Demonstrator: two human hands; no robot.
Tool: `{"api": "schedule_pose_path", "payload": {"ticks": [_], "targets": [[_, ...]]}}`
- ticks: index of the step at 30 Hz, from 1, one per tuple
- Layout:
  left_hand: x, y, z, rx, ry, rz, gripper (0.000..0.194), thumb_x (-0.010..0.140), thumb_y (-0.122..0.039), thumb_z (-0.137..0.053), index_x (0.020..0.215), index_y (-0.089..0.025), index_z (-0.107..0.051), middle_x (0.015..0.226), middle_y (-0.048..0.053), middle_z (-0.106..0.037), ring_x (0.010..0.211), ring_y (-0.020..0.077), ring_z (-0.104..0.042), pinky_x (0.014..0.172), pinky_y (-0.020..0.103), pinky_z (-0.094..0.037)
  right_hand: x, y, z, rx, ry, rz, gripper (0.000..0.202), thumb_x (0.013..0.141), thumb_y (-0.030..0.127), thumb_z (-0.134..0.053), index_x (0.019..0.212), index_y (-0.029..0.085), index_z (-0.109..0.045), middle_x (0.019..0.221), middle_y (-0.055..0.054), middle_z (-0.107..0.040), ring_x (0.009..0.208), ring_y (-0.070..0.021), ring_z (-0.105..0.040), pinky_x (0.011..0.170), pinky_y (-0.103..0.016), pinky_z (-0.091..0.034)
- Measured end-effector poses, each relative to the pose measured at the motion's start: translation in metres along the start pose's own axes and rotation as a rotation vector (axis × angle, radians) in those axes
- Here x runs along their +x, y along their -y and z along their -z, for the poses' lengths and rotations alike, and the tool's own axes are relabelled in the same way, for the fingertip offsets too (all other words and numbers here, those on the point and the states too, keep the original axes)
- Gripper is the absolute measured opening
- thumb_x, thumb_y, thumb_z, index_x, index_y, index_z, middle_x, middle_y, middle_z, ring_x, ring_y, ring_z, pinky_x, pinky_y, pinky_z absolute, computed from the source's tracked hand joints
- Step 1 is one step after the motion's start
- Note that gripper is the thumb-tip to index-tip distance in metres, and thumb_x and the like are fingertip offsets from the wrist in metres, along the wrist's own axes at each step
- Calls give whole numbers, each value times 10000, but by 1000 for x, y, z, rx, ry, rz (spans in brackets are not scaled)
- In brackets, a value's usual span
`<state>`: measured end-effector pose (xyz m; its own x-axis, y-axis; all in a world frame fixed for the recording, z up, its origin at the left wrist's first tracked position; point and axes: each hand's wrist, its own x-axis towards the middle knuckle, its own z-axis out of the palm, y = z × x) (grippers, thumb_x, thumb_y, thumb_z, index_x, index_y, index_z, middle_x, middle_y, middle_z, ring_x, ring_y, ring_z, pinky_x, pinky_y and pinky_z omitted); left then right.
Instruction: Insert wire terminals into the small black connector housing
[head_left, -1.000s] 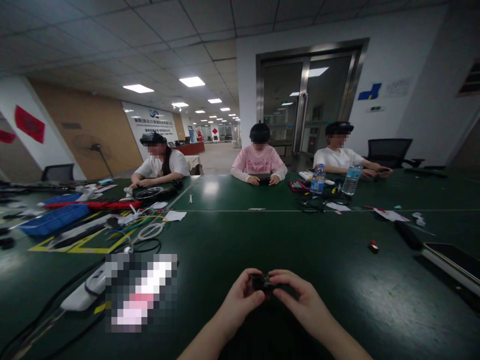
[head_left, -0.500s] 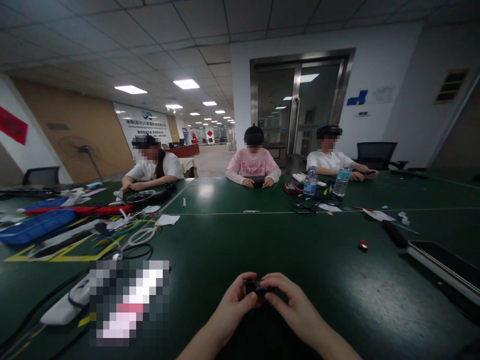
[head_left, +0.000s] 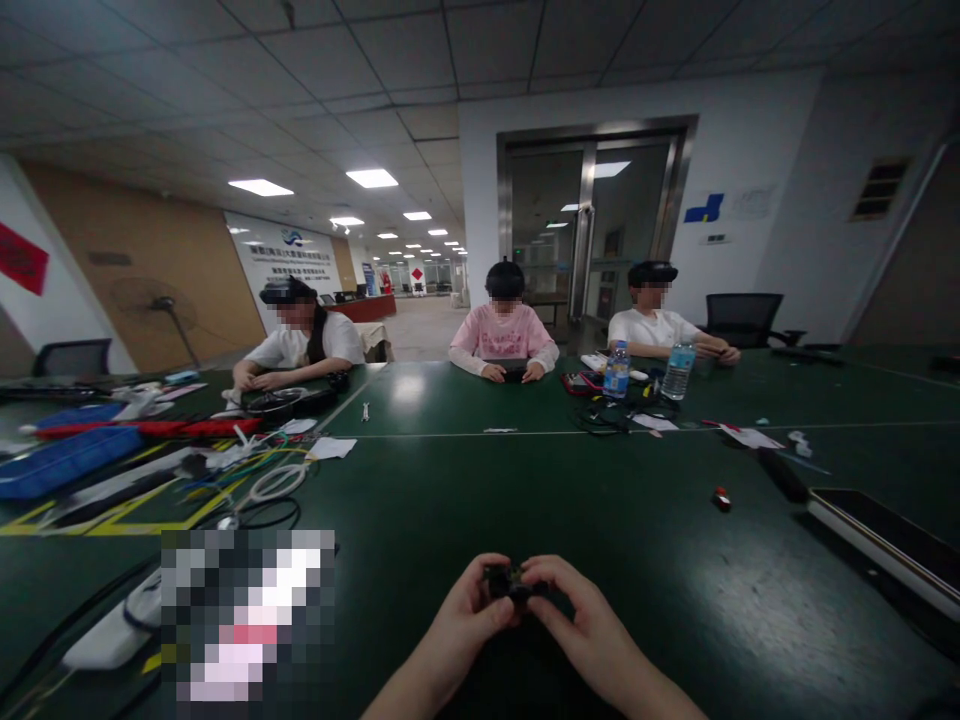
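Observation:
A small dark object (head_left: pixel 510 580) is held between my two hands just above the near part of the green table (head_left: pixel 420 510). Its kind cannot be made out; it looks black with uneven edges. The fingers and thumb of my left hand (head_left: pixel 474 612) pinch its left side. From the right, the fingers and thumb of my right hand (head_left: pixel 574 610) close on it too. The fingertips cover much of its surface. Farther off to the right lies a small red and silver piece (head_left: pixel 721 499), apart from both hands.
A white power strip (head_left: pixel 112 625) and cables (head_left: pixel 277 482) lie at left, with blue trays (head_left: pixel 67 462) beyond. At right is a flat black-topped device (head_left: pixel 885 540). Two bottles (head_left: pixel 616 370) stand farther back. Three people wearing headsets sit across the table, one in a pink top (head_left: pixel 504 335).
The whole view has tilted slightly, so the scene sits a little lower. Both hands keep hold of the small dark object, with only slight finger movement.

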<state>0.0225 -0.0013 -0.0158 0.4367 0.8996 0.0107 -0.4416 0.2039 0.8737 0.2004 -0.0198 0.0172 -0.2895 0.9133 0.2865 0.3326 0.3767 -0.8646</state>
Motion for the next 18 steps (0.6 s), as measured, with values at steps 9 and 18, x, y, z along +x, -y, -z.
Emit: {"api": "schedule_pose_path", "payload": {"ticks": [9,18], "targets": [[1,3,0,7,-29,8,515,648,-319,-802,1065,-200,-524,908,33,-618,783,153,-608,736,280,-445,-1,1,0,2,-8,-14,128,848,253,-531,934,250,-627,1074,-50,-623,1055,-230,-562,927,-367,-433],[2,2,1,-7,39,-3,466,677,-322,-785,1044,-205,-522,949,40,-613,825,146,-595,736,260,-435,-2,-1,-1,-10,8,-20,146,836,206,-532,932,263,-625,1113,-42,-615,1084,-224,-556,954,-360,-421]]}}
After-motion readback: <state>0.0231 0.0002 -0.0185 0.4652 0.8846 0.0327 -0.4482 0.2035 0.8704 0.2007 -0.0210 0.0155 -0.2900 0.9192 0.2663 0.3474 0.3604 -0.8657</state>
